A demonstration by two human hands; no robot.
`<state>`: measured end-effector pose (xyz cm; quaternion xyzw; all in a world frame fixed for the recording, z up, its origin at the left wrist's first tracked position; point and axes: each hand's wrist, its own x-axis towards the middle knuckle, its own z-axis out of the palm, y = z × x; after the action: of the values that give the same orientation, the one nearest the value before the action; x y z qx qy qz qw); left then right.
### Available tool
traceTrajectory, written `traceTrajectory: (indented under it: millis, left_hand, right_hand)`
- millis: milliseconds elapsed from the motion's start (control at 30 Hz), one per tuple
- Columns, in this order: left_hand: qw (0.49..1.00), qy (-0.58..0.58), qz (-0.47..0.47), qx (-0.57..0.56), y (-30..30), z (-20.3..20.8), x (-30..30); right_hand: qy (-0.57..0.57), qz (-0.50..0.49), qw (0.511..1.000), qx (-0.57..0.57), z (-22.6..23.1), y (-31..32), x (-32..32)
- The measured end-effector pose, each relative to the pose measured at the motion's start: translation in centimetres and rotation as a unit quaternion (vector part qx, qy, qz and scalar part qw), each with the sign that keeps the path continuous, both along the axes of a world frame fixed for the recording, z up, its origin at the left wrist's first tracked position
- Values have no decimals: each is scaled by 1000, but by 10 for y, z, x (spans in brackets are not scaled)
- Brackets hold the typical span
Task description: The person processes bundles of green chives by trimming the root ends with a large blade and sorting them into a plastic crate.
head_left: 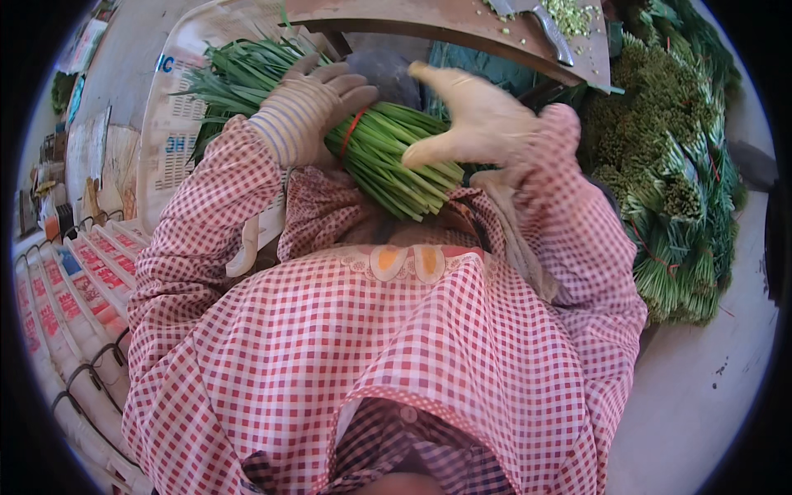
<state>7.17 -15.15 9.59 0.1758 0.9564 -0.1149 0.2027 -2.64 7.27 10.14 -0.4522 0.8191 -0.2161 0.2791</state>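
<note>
A bunch of garlic chives (pixel 396 153) lies slantwise across my lap, its leafy tops to the far left and its cut ends toward me on the right. A red band circles it near the middle. My left hand (pixel 305 107), in a pale glove with a striped cuff, rests over the bunch left of the band, fingers wrapped on it. My right hand (pixel 478 115), in a cream glove, is over the right side of the bunch, near the cut ends. Its thumb and fingers are spread apart with nothing between them, slightly blurred.
A white plastic crate (pixel 169 107) stands at the left, under the leaf tips. Ahead is a wooden table (pixel 462 18) bearing a knife (pixel 551 33) and chopped green bits (pixel 573 15). Piled bundles of greens (pixel 668 165) line the right. White crates with red labels (pixel 78 309) sit lower left.
</note>
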Motion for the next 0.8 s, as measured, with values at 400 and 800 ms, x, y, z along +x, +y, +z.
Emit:
traceTrajectory:
  millis: [400,800]
  left_hand:
    - [858,261,215,388,-75,-24,115]
    - [556,-5,186,810,0,-10,43]
  right_hand:
    - [-604,-140,745,-246,-96,17,52]
    - [-332,-167,868,-329,-32,35,75]
